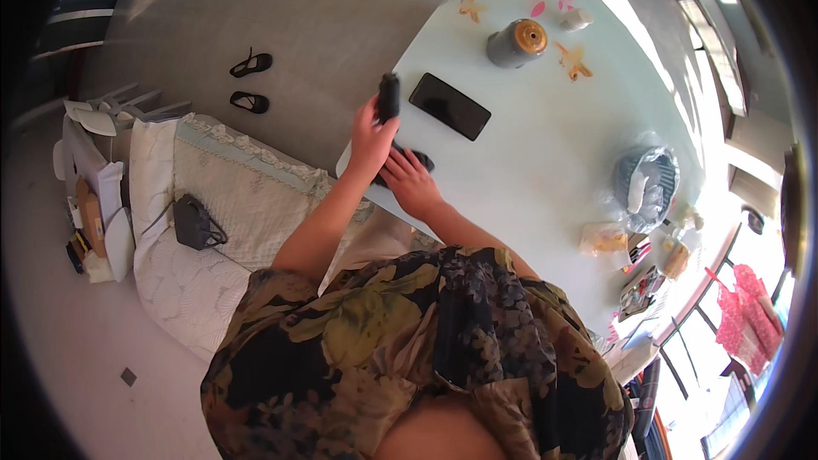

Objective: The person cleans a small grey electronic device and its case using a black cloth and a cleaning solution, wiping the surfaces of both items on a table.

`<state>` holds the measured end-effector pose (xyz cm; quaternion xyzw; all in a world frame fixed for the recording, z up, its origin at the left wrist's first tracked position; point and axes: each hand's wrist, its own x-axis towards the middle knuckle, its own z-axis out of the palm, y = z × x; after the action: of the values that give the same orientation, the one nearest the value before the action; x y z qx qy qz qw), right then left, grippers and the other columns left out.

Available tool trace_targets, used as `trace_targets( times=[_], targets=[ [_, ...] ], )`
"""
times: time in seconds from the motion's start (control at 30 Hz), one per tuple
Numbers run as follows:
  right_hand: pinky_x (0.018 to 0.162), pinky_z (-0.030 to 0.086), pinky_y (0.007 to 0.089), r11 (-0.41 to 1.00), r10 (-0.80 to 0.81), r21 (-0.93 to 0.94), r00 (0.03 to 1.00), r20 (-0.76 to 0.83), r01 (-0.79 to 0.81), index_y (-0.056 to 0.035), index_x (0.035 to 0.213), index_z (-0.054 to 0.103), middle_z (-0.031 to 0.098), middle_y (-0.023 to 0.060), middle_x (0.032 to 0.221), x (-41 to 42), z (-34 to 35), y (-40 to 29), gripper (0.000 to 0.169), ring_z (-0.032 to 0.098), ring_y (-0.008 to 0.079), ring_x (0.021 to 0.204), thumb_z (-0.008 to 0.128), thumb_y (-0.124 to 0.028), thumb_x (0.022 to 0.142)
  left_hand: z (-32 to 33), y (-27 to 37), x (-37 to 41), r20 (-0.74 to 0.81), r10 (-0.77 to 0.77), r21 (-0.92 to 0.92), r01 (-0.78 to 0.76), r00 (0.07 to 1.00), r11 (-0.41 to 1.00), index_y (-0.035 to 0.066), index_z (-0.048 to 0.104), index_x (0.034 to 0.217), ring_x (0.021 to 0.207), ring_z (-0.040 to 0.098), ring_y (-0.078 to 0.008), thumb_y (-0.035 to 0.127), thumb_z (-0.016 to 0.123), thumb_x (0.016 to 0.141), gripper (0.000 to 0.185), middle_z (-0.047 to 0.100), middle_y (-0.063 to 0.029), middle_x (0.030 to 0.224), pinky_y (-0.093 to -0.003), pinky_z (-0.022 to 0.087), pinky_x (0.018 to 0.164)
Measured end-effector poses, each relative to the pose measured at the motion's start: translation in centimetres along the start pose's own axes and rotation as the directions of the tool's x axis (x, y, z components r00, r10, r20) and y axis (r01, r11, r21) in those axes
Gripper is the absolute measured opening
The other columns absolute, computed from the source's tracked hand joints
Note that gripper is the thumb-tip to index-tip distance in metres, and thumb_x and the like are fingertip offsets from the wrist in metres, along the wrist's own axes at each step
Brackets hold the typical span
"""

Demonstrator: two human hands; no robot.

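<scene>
My left hand is closed around a short, black, roughly cylindrical object, held upward past the fingers at the table's left edge. What it is exactly, I cannot tell. Just below, my right hand lies with its fingers over a second dark object at the near corner of the table; most of that object is covered. Whether the two dark pieces are joined is hidden by the hands. A black smartphone lies flat on the pale tabletop, to the right of the left hand.
Farther back on the table are a grey canister with an orange-brown lid and a small white bottle. A plastic-lined basket and packets are at right. On the left, a quilted sofa holds a dark handbag; black shoes lie beyond.
</scene>
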<state>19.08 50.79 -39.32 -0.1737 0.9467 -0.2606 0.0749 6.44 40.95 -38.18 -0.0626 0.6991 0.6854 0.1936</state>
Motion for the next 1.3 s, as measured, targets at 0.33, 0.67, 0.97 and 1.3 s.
trace_targets(
  times=[0.33, 0.67, 0.97, 1.3],
  targets=[
    [0.124, 0.020, 0.0460, 0.938, 0.334, -0.068, 0.939, -0.079, -0.340, -0.0105, 0.142, 0.053, 0.032, 0.0095, 0.162, -9.1, -1.5, 2.8, 0.051, 0.027, 0.0261, 0.152, 0.054, -0.013, 0.092, 6.4, -2.0, 7.2, 0.075, 0.094, 0.295, -0.112, 0.993, 0.949, -0.006, 0.058, 0.119, 0.107, 0.058, -0.0314, 0.020, 0.065, 0.078, 0.049, 0.060, -0.0203, 0.116, -0.0407, 0.047, 0.095],
    [0.122, 0.023, 0.0486, 0.560, 0.788, -0.020, 0.540, -0.297, -0.828, -0.0078, 0.153, 0.033, 0.023, 0.0164, 0.164, -25.5, -3.3, 10.3, 0.065, 0.023, 0.0366, 0.150, 0.060, -0.015, 0.094, 9.3, 0.1, 4.6, 0.017, 0.125, 0.430, -0.120, 0.992, 0.895, -0.005, 0.057, 0.118, 0.101, 0.065, -0.0331, 0.022, 0.066, 0.078, 0.049, 0.066, -0.0201, 0.109, -0.0420, 0.051, 0.089],
    [0.122, 0.024, 0.0489, 0.609, 0.756, 0.005, 0.579, -0.306, -0.793, -0.0066, 0.152, 0.036, 0.025, 0.0168, 0.163, -26.0, -4.1, 10.8, 0.064, 0.024, 0.0363, 0.150, 0.061, -0.016, 0.093, 15.6, -3.7, -1.1, 0.098, 0.046, 0.384, -0.081, 0.994, 0.920, -0.007, 0.058, 0.112, 0.094, 0.066, -0.0349, 0.026, 0.069, 0.076, 0.049, 0.067, -0.0220, 0.099, -0.0437, 0.052, 0.084],
    [0.122, 0.026, 0.0471, 0.992, 0.126, -0.001, 0.984, -0.123, -0.127, -0.0143, 0.138, 0.059, 0.038, 0.0093, 0.159, -20.9, 2.9, 0.4, 0.047, 0.031, 0.0263, 0.149, 0.052, -0.014, 0.092, 10.0, -3.0, -0.5, 0.295, -0.230, 0.127, 0.200, 0.927, 0.971, -0.006, 0.057, 0.113, 0.083, 0.063, -0.0193, 0.016, 0.067, 0.079, 0.041, 0.063, -0.0113, 0.096, -0.0333, 0.051, 0.072]
  ],
)
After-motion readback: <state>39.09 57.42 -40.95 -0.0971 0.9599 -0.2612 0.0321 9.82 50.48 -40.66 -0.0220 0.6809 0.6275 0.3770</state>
